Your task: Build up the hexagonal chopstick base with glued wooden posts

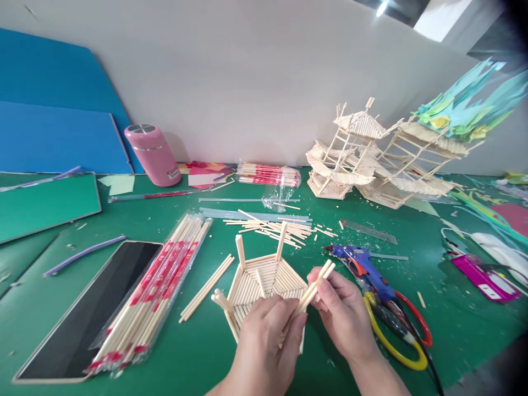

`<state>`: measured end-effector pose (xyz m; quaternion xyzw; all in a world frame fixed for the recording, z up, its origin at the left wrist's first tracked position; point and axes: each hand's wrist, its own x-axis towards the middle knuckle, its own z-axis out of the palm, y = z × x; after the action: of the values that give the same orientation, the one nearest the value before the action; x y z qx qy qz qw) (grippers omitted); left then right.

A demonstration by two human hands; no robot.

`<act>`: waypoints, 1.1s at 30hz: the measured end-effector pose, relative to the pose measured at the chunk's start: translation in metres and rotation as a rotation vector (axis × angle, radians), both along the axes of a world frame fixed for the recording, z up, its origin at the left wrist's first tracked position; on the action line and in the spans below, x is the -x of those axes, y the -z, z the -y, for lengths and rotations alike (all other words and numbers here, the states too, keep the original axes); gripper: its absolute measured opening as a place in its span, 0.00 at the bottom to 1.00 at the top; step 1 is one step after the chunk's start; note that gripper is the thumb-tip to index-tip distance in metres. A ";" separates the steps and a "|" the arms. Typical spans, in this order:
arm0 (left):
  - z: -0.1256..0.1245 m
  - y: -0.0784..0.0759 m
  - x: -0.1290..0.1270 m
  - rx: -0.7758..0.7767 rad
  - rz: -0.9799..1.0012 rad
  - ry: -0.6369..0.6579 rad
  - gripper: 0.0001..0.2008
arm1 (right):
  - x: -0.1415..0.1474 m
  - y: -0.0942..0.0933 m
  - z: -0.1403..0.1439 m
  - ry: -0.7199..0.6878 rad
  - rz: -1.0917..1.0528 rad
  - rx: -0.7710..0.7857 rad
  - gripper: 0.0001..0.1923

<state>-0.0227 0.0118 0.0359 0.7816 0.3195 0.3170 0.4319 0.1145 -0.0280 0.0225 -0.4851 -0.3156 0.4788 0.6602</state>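
Note:
Between my hands is a small bundle of wooden sticks, tilted up to the right. My left hand pinches its lower end, and my right hand grips it near the upper end. Beneath my left hand lies a flat polygonal stick base with upright stick posts at several corners. A short loose stick rests on the base. My left hand and the held sticks hide the base's near right part. Just right of my right hand lies a blue glue gun.
Left of the base are loose sticks and packaged sticks. Cut sticks lie behind it. Pliers with red and yellow handles are at right. Finished stick pavilions and a pink flask stand at the back.

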 end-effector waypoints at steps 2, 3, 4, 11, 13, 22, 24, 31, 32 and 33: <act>0.000 0.001 0.000 0.011 0.011 -0.004 0.06 | 0.000 0.000 0.000 -0.005 -0.005 -0.003 0.06; -0.001 0.001 0.000 0.013 0.015 -0.004 0.05 | -0.001 0.000 0.000 -0.007 -0.009 -0.004 0.06; -0.001 0.000 -0.001 0.013 0.016 -0.003 0.05 | -0.001 0.000 0.000 -0.007 -0.013 -0.004 0.05; -0.002 -0.005 -0.001 0.051 -0.013 0.008 0.06 | -0.001 -0.003 0.000 -0.003 -0.041 0.007 0.06; -0.002 -0.006 0.000 0.096 -0.001 0.016 0.07 | -0.001 -0.004 0.000 -0.003 -0.056 0.015 0.06; -0.008 -0.010 -0.004 0.884 0.216 0.128 0.17 | 0.000 -0.012 -0.003 -0.007 -0.171 0.046 0.07; -0.008 -0.008 -0.005 0.998 0.265 0.140 0.16 | 0.000 -0.013 -0.003 -0.013 -0.172 0.043 0.07; -0.008 -0.008 -0.002 0.896 0.247 0.138 0.14 | 0.001 -0.011 -0.002 -0.037 -0.133 0.040 0.07; -0.008 -0.008 -0.002 0.826 0.232 0.131 0.13 | 0.001 -0.012 -0.002 -0.024 -0.090 0.057 0.07; -0.008 -0.008 -0.002 0.756 0.219 0.119 0.12 | 0.002 -0.013 -0.002 -0.005 -0.023 0.080 0.07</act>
<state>-0.0210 0.0199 0.0438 0.5463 0.3200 0.2330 0.7381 0.1121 -0.0259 0.0353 -0.5045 -0.2898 0.4983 0.6428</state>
